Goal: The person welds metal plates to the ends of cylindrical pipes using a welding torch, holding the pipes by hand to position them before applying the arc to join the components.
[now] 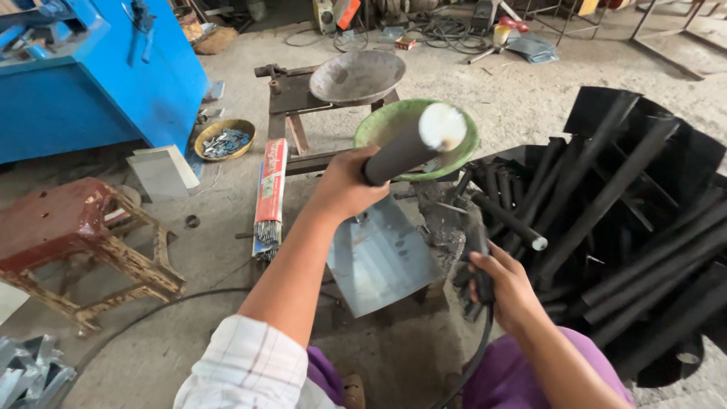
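Observation:
My left hand grips a dark metal rod with a pale round end, raised toward the camera in front of a green bowl. My right hand is closed around the black handle of a welding holder, whose black cable runs down between my knees. The holder's tip sits by a rough, slag-covered metal block beside a tilted steel plate. A heap of similar black rods lies just right of my right hand.
A grey metal pan rests on a rusty stand behind the bowl. A packet of welding electrodes lies on the concrete floor. A worn red stool stands at left, a blue machine at upper left, with a yellow bowl of small parts.

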